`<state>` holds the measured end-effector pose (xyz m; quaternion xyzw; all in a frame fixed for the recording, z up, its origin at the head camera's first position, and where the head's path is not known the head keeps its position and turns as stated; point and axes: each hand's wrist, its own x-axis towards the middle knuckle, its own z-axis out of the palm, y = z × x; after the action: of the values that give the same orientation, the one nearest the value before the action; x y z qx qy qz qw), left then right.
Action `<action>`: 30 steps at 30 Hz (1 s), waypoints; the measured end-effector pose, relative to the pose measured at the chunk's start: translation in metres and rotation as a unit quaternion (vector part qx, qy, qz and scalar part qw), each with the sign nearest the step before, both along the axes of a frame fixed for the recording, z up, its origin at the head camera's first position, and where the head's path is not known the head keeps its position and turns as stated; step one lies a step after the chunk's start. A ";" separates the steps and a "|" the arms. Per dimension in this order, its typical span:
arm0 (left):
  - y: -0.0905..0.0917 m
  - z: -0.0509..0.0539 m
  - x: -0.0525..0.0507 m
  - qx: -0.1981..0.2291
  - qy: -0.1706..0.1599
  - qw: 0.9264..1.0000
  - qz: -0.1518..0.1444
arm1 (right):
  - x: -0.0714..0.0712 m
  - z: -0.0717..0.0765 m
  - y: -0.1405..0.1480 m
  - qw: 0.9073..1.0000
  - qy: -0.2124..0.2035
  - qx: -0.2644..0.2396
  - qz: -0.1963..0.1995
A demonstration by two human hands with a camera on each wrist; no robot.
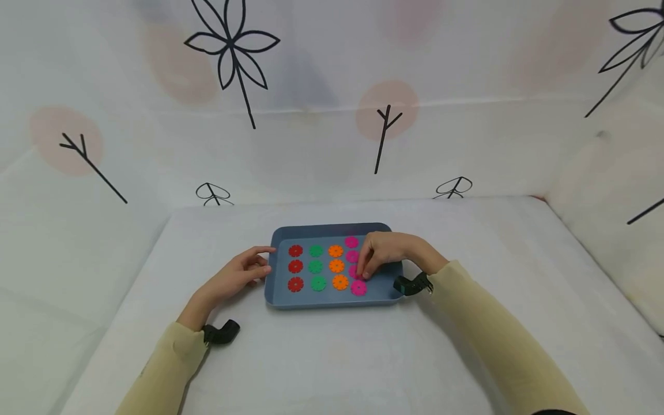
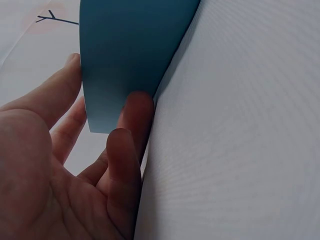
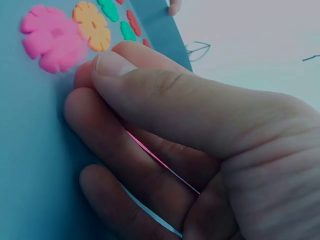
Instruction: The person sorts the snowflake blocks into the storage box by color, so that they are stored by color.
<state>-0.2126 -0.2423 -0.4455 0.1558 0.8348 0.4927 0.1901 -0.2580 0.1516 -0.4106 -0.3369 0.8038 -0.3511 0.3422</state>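
A blue-grey tray (image 1: 332, 305) holds flower-shaped plastic discs in columns: red discs (image 1: 295, 266), green discs (image 1: 315, 266), orange discs (image 1: 336, 266) and pink discs (image 1: 358, 287). My right hand (image 1: 383, 252) is over the pink column, thumb and fingertips pinched together at a pink disc (image 1: 354, 271), which they partly cover. In the right wrist view the thumb (image 3: 150, 95) presses against the fingers, beside another pink disc (image 3: 55, 37); the pinched disc is hidden there. At the tray's left edge, my left hand (image 1: 241, 272) rests relaxed fingers on the rim and outer wall (image 2: 130, 45).
A white cloth (image 1: 332, 357) covers the table under the tray. Behind it hangs pale fabric (image 1: 311, 150) printed with black plant outlines and soft pink spots. Black wrist devices (image 1: 222, 332) are worn at both sleeve cuffs, the right one beside the tray's right edge.
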 end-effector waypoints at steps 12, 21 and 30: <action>0.004 0.004 -0.002 0.002 0.002 1.000 -0.006 | 0.000 -0.001 0.006 0.999 -0.020 -0.041 -0.026; 0.001 0.004 0.003 0.005 -0.010 1.000 -0.007 | 0.000 -0.003 0.004 0.996 -0.038 -0.078 -0.025; 0.002 0.008 0.000 -0.013 0.002 1.000 -0.007 | -0.002 -0.001 0.002 0.993 -0.032 -0.101 -0.051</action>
<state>-0.2125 -0.2407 -0.4370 0.1604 0.8400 0.4805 0.1942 -0.2601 0.1533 -0.4115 -0.3169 0.7691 -0.4581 0.3133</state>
